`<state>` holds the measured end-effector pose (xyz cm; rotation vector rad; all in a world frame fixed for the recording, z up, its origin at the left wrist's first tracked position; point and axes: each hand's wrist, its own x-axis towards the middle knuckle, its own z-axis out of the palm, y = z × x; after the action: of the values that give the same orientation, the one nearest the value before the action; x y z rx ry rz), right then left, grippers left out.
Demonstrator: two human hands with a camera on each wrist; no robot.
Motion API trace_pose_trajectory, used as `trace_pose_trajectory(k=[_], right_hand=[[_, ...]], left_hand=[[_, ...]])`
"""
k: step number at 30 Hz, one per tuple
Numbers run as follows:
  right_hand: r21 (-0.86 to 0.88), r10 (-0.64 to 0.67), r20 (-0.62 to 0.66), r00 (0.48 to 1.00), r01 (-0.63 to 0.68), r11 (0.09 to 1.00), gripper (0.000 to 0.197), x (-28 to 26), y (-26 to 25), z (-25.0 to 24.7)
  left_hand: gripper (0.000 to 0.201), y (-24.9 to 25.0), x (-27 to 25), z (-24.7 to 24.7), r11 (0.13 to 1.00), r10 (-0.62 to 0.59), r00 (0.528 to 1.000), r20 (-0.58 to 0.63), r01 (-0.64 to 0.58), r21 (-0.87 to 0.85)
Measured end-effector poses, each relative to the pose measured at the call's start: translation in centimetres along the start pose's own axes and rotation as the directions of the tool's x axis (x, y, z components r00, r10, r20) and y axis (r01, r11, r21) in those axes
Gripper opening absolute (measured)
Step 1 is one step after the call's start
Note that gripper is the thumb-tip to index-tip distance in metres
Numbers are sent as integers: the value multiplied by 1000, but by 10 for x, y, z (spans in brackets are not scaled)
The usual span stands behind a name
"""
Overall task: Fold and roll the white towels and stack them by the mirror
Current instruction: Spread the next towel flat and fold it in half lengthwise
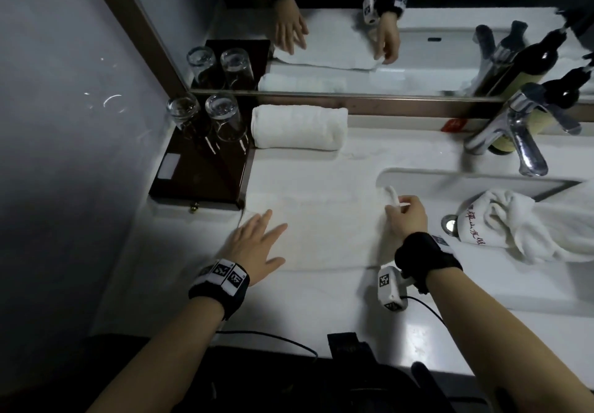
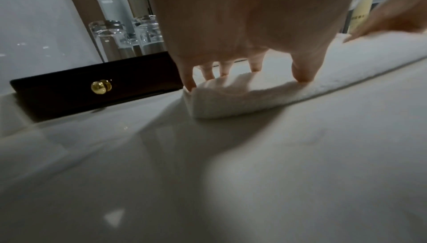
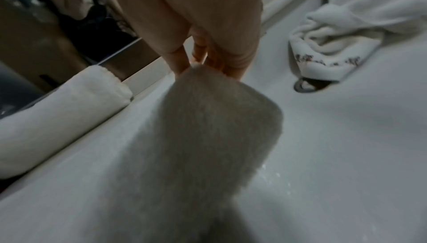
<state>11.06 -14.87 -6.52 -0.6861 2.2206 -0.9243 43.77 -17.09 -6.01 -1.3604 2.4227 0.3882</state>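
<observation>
A folded white towel [image 1: 324, 229] lies flat on the counter in front of me. My left hand [image 1: 257, 242] rests on its left end with straight, spread fingers; the left wrist view shows the fingertips [image 2: 302, 75] pressing the towel [image 2: 289, 97]. My right hand [image 1: 406, 216] pinches the towel's right end and lifts it a little; in the right wrist view the lifted end [image 3: 215, 111] hangs from the fingers [image 3: 184, 64]. One rolled white towel [image 1: 299, 128] lies against the mirror frame [image 1: 385, 103]. A crumpled towel with red lettering [image 1: 514, 226] lies in the sink.
A dark wooden tray [image 1: 199, 171] with two upturned glasses [image 1: 221, 116] stands at the left, touching the rolled towel. A chrome faucet [image 1: 520, 136] and a dark bottle [image 1: 546, 113] stand at the back right. The sink basin [image 1: 418, 177] opens just right of the towel.
</observation>
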Motion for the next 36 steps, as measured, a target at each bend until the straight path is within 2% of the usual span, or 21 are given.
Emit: trace_pose_trajectory(k=[3,5,6,8,10,11,13,15,16,18,20,23,24,27,29,31,34,36], right_hand=[[-41,-50,9,999,50,998,28,2,-10,1],[-128,3,152,988,17,992,35,3,-11,-1],[-186,58,264,963,-8,982,36,3,-9,-6],[-300,196,468,862,-54,952,30,-1,-6,-20],[-355,254,569,782,-46,934,18,-4,-3,-34],[-323,230,582,780,-38,946,12,-5,-4,-38],[-263,104,504,857,38,964,12,-6,-10,-40],[-328,-70,383,921,206,922,19,-4,-23,-35],[-374,-159,345,925,291,881,24,-2,-31,-29],[-421,-294,336,895,422,803,33,1,-45,-17],[-447,-363,366,857,504,739,40,2,-58,-2],[-434,-416,298,859,510,742,46,-5,-75,18],[-467,-443,268,855,518,717,47,-10,-78,23],[-566,-551,311,775,616,548,48,-32,-77,39],[-576,-548,373,749,650,496,47,-48,-64,49],[-596,-477,408,778,623,507,50,-61,-48,56],[-559,-406,440,801,598,574,59,-62,-31,58],[-560,-388,485,784,619,551,75,-54,-28,56]], left_hand=[[77,0,-3,-3,1000,0,1000,1,0,-8],[82,0,-5,-5,999,-31,1000,3,31,-19],[84,0,-6,-6,999,-47,999,5,47,-23],[82,2,-10,-7,998,-68,998,8,68,-11],[75,6,-13,-8,997,-79,997,-2,79,-1],[70,8,-15,-10,996,-84,996,-12,84,-10],[63,10,-19,-13,995,-98,995,-28,97,-30],[58,11,-26,-18,993,-113,993,-38,113,-20],[56,12,-31,-21,993,-119,992,-44,118,-7],[50,14,-42,-24,992,-129,990,-51,129,5],[44,19,-52,-26,988,-157,988,-16,157,2],[38,25,-62,-29,977,-213,976,51,213,-4],[38,25,-64,-29,975,-220,974,53,221,-18],[41,24,-62,-26,980,-188,982,-35,184,-82],[45,25,-56,-23,985,-131,985,-116,117,-124],[52,26,-48,-20,985,-109,985,-135,89,-148],[59,23,-42,-17,980,-127,990,-63,116,-163],[58,23,-42,-15,981,-128,991,-27,123,-150]])
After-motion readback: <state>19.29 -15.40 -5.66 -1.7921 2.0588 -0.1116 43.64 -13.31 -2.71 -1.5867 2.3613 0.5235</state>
